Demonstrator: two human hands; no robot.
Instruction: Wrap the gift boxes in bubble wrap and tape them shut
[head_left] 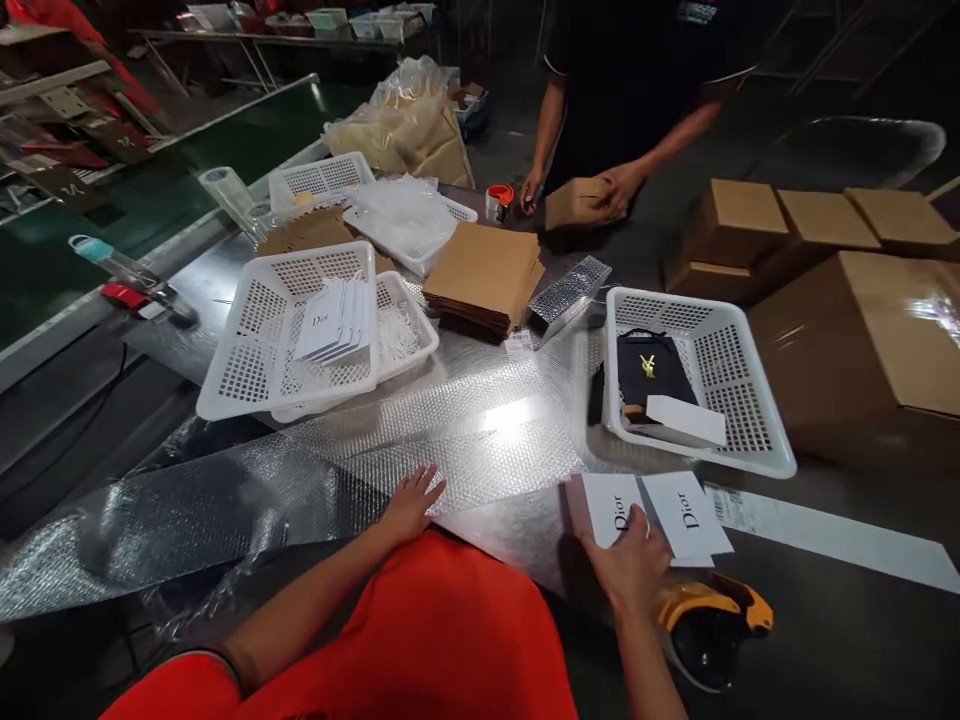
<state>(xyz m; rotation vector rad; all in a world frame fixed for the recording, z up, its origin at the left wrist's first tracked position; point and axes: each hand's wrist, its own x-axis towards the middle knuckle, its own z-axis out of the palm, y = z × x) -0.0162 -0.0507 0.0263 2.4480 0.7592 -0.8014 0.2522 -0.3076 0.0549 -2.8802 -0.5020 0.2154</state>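
My left hand (412,503) lies flat with fingers spread on a long sheet of bubble wrap (315,470) stretched across the metal table (517,535). My right hand (628,565) rests on a white card printed "Dior" (611,505), fingers curled over its lower edge. A second white "Dior" card (690,512) lies just to the right of it. A yellow and black tape dispenser (712,620) sits beside my right wrist.
A white basket (757,410) holds a black box and a white card. Another white basket (247,340) at left holds several Dior cards. Flat cardboard pieces (484,275) and brown boxes (870,330) are around. Across the table, a person's hands (611,190) hold a small brown box.
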